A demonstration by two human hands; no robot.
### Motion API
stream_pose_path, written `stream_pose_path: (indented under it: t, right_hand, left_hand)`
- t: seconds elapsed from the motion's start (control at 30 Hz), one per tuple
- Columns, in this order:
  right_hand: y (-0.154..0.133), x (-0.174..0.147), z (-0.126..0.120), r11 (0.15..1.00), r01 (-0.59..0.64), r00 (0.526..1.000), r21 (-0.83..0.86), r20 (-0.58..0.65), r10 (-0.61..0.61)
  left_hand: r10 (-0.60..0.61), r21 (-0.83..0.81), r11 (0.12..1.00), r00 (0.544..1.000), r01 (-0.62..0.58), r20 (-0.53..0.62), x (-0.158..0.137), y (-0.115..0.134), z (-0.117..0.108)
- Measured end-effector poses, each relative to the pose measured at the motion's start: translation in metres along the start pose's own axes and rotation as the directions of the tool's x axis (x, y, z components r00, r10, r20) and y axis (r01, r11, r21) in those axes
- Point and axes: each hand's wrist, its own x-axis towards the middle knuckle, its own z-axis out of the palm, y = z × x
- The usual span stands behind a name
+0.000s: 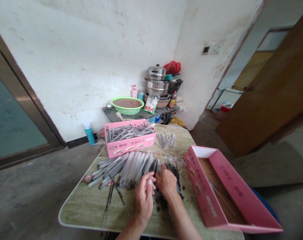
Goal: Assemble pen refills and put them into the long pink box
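Note:
My left hand is curled with thumb and fingers close together, in front of the pile; whatever it may hold is hidden. Beside it, my right hand reaches over the pile with its index finger and thumb apart, touching or just above the black pen parts. Left of the hands, clear pen barrels lie side by side in a wide row, with greyish ones heaped further left. A few thin black refills lie loose near the front. Small black pieces are scattered under my right wrist.
A pink box full of barrels stands at the table's back left. Another pink box at the right edge holds a few thin rods. A small bundle of clear pieces lies behind. Beyond the table, a low shelf bears a green basin and stacked pots.

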Motion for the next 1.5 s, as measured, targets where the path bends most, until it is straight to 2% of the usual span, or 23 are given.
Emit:
stream_pose_path:
  t: [0.23,0.43,0.6,0.73,0.83,0.9,0.93,1.0,1.03,1.07,1.1,1.27,1.37,1.43,1.5]
  right_hand:
    - [0.008,-0.007,-0.005,0.999,0.002,1.0,-0.05,-0.013,-0.003]
    - [0.007,-0.008,-0.005,1.0,0.015,0.999,0.004,-0.05,-0.015]
    - [0.009,-0.006,-0.005,0.99,-0.02,0.995,0.138,-0.091,0.033]
    - [0.018,-0.007,-0.013,0.938,-0.03,0.987,0.345,-0.14,0.083]
    - [0.026,-0.018,-0.023,0.845,0.018,0.99,0.534,-0.129,0.06]
    - [0.03,-0.032,-0.029,0.718,0.04,0.997,0.695,-0.074,0.017]
    - [0.032,-0.04,-0.032,0.596,0.028,1.0,0.802,-0.024,-0.015]
    - [0.034,-0.055,-0.036,0.255,-0.066,0.988,0.965,0.098,-0.115]
    - [0.034,-0.062,-0.038,0.09,-0.138,0.972,0.986,0.152,-0.176]
    - [0.034,-0.068,-0.038,-0.027,-0.206,0.953,0.978,0.194,-0.231]
    - [0.033,-0.072,-0.038,-0.08,-0.256,0.935,0.963,0.225,-0.275]
    - [0.03,-0.082,-0.03,-0.151,-0.343,0.881,0.927,0.262,-0.393]
    - [0.027,-0.085,-0.026,-0.163,-0.325,0.889,0.931,0.243,-0.387]
    - [0.024,-0.088,-0.026,-0.116,-0.265,0.916,0.957,0.212,-0.342]
    - [0.021,-0.09,-0.028,0.028,-0.134,0.952,0.991,0.137,-0.275]
  left_hand:
    - [-0.008,0.006,1.0,1.0,0.008,0.002,0.001,0.004,0.001]
    - [0.006,0.021,1.0,1.0,-0.007,0.025,0.001,0.002,0.0]
    - [0.011,0.033,0.999,0.999,-0.012,0.031,0.002,-0.001,0.0]
    - [0.0,0.017,1.0,1.0,0.0,0.027,0.004,-0.001,0.002]
    - [-0.068,-0.023,0.997,0.997,0.068,0.04,0.01,0.004,0.005]
    - [-0.15,-0.085,0.984,0.986,0.156,0.072,0.017,0.012,0.007]
    - [-0.192,-0.133,0.97,0.976,0.204,0.099,0.021,0.016,0.007]
    - [-0.253,-0.238,0.926,0.95,0.292,0.183,0.028,0.026,0.007]
    - [-0.266,-0.281,0.902,0.935,0.327,0.234,0.031,0.03,0.007]
    - [-0.27,-0.31,0.882,0.919,0.355,0.286,0.033,0.034,0.006]
    - [-0.267,-0.324,0.867,0.903,0.377,0.337,0.035,0.038,0.005]
    - [-0.234,-0.312,0.855,0.845,0.414,0.48,0.035,0.05,-0.001]
    - [-0.221,-0.298,0.859,0.827,0.416,0.518,0.034,0.052,-0.003]
    - [-0.218,-0.308,0.859,0.837,0.408,0.502,0.033,0.051,-0.004]
    - [-0.233,-0.333,0.851,0.861,0.405,0.452,0.031,0.05,-0.002]
